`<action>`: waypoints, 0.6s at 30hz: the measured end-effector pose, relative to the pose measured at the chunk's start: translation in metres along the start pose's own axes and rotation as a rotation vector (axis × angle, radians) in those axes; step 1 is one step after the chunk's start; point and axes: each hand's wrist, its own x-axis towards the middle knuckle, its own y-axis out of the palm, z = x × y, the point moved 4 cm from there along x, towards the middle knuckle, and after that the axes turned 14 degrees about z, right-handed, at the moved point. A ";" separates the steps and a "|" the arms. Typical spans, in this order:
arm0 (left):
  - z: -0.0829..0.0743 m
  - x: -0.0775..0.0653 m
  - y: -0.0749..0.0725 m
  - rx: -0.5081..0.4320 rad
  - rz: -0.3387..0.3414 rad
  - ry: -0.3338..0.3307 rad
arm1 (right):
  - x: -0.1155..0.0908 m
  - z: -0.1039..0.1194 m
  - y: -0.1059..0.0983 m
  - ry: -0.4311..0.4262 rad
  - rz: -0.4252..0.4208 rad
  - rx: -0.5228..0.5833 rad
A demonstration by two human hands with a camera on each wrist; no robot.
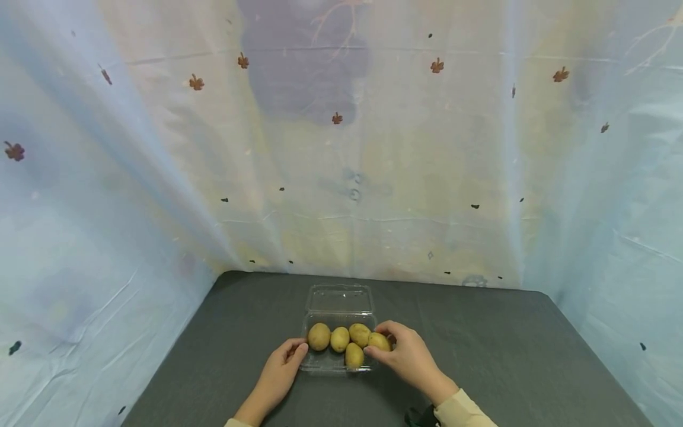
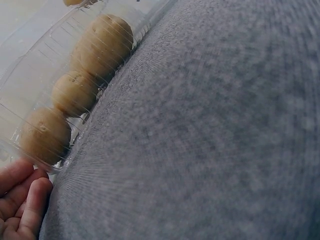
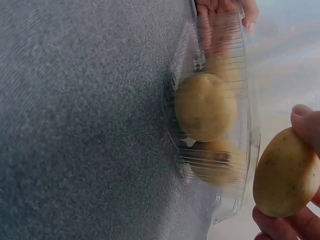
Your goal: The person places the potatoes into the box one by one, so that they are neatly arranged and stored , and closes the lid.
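Note:
A clear plastic clamshell container sits with its lid raised at the back. Several potatoes lie inside, among them a large round potato at the left and a smaller potato near the front wall. My left hand holds the container's left end, its fingertips at the lower corner in the left wrist view. Above the container's right edge, my right hand pinches another potato between thumb and fingers. That potato is raised beside the rim in the right wrist view.
The container stands on a dark grey table. A pale curtain with leaf shapes surrounds the table at the back and both sides. The hinged lid stands up behind the potatoes. Something dark shows by the right sleeve.

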 end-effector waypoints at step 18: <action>0.000 0.001 0.000 -0.012 0.004 0.001 | 0.009 0.005 0.006 -0.044 -0.011 -0.001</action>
